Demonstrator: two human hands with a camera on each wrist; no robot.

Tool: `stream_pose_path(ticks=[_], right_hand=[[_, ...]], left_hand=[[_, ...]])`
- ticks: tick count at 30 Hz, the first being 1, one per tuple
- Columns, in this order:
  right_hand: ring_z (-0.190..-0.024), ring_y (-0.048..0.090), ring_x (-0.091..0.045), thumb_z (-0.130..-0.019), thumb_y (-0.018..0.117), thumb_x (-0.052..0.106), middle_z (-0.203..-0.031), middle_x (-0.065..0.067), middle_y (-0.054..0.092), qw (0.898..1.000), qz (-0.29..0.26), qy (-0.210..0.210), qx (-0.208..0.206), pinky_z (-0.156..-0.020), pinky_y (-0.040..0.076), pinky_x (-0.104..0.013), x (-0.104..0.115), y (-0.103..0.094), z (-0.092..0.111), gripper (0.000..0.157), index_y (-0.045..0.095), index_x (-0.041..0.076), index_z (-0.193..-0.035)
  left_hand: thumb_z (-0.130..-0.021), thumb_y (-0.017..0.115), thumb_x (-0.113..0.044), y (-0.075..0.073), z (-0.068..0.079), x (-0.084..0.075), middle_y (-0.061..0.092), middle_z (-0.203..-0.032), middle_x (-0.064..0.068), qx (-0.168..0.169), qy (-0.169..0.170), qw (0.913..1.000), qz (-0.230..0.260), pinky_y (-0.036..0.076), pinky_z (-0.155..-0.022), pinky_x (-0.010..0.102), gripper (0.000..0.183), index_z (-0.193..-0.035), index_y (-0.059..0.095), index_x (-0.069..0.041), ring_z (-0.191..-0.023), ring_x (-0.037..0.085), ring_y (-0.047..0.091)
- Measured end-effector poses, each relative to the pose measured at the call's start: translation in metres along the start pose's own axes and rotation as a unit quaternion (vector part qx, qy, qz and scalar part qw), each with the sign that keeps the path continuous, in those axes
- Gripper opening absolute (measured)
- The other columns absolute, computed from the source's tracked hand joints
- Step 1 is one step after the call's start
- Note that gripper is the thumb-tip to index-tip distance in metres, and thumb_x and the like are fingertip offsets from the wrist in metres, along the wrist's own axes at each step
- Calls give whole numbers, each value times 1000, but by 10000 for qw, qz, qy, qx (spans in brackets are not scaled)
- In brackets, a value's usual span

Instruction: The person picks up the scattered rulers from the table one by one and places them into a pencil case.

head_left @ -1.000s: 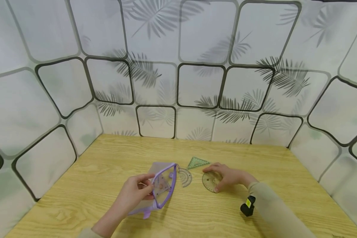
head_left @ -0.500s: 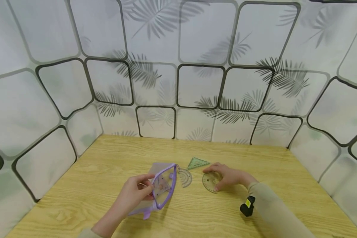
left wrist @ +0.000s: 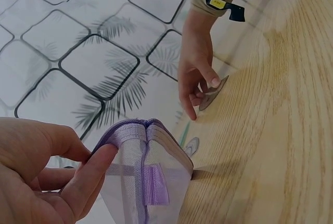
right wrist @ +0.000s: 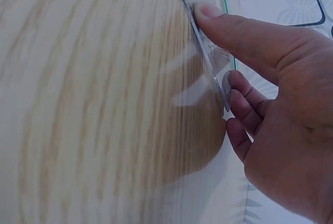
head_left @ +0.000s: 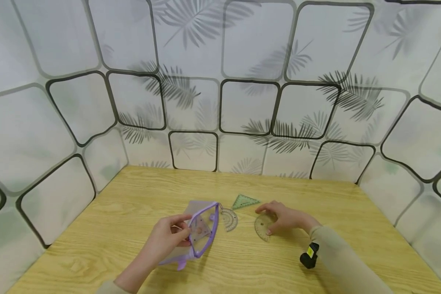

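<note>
My left hand (head_left: 168, 234) pinches the rim of a see-through mesh zip pouch (left wrist: 130, 156) with purple edging, its mouth gaping to the right. Through the mouth a clear triangular set square (head_left: 199, 228) shows inside. My right hand (head_left: 287, 217) holds a clear round-edged protractor (head_left: 261, 228) by its edge, thumb on its face and fingers at the far side. In the right wrist view this protractor (right wrist: 205, 39) is tilted, close to the tabletop. Part of it is hidden behind the hand. A clear half-round protractor (head_left: 229, 220) lies beside the pouch mouth.
A green triangular set square (head_left: 244, 201) lies flat behind the protractors. The wood-grain table (head_left: 132, 196) meets a patterned curtain (head_left: 191, 151) at the back and sides. A black device with a yellow label (head_left: 309, 255) is strapped to the right wrist.
My right hand has shifted slightly right with the protractor, which now shows at a steeper tilt. The left hand and the pouch have stayed in place.
</note>
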State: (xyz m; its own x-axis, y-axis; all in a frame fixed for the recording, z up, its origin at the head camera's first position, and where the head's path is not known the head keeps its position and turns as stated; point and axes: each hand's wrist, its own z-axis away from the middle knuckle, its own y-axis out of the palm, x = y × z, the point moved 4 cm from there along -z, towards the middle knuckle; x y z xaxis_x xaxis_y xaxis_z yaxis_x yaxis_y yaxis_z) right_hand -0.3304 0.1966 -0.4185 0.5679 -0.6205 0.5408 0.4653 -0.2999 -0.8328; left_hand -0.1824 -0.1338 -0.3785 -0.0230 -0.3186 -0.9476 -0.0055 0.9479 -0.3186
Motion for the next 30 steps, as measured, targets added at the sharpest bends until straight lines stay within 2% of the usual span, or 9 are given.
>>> stream_pose_path(ticks=[3, 5, 10, 14, 18, 21, 27, 30], right_hand=[[-117, 46, -31, -83, 78, 25, -129, -17, 48, 9999, -147, 58, 6, -101, 45, -48, -1, -1, 2, 64, 51, 8, -138], [-113, 45, -27, -84, 78, 24, -128, -16, 49, 9998, -201, 64, -19, -97, 45, -41, -3, -1, 3, 61, 53, 8, -137], [-97, 40, -19, -85, 77, 24, -114, -9, 50, 9996, -255, 87, -103, -80, 38, -25, -10, -2, 3, 47, 60, 13, -127], [-85, 37, -15, -86, 75, 23, -99, -7, 51, 9985, -507, -97, -206, -68, 33, -22, -12, -2, 2, 34, 63, 14, -117], [-78, 38, -10, -88, 73, 19, -91, -10, 54, 9958, -790, -379, -267, -63, 33, -21, -12, -2, 1, 29, 64, 10, -114], [-76, 39, -8, -89, 72, 17, -90, -11, 56, 9949, -852, -462, -268, -62, 33, -20, -13, -2, 1, 28, 64, 8, -114], [-89, 50, -7, -90, 70, 19, -110, -12, 64, 9949, -802, -481, -370, -77, 45, -18, -13, -2, 1, 29, 64, 8, -117], [-91, 52, -6, -91, 70, 19, -113, -12, 66, 9950, -744, -488, -454, -78, 47, -18, -13, -1, 1, 29, 64, 9, -117]], left_hand=[[-87, 59, 3, 0, 0, 0, 58, -87, 10, -16, -10, 10000, -15, 66, -64, 27, 42, -129, 60, 8, -73, 16, 66], [-87, 59, 3, 0, 0, 0, 58, -87, 10, -20, -8, 10000, -17, 66, -64, 26, 42, -129, 60, 8, -73, 16, 66], [-87, 59, 3, 0, 0, -1, 59, -87, 10, 9, 0, 10000, -9, 65, -63, 26, 42, -129, 60, 9, -73, 16, 66], [-87, 59, 3, 0, 0, 0, 59, -88, 10, 17, -26, 10000, -10, 66, -64, 26, 42, -129, 60, 9, -73, 16, 66], [-87, 59, 3, 0, 0, -1, 59, -88, 10, 4, -58, 10000, -5, 66, -64, 27, 42, -129, 59, 9, -73, 16, 66], [-87, 59, 4, 0, 0, 0, 59, -88, 10, 11, -86, 10000, 5, 66, -64, 27, 43, -130, 59, 9, -72, 16, 66], [-87, 59, 3, 0, 0, 0, 59, -88, 10, 24, -86, 10000, -13, 66, -64, 26, 43, -130, 59, 8, -72, 16, 65], [-87, 58, 3, 0, -1, 0, 59, -88, 10, 42, -69, 10000, -16, 66, -64, 26, 44, -130, 59, 8, -73, 16, 65]])
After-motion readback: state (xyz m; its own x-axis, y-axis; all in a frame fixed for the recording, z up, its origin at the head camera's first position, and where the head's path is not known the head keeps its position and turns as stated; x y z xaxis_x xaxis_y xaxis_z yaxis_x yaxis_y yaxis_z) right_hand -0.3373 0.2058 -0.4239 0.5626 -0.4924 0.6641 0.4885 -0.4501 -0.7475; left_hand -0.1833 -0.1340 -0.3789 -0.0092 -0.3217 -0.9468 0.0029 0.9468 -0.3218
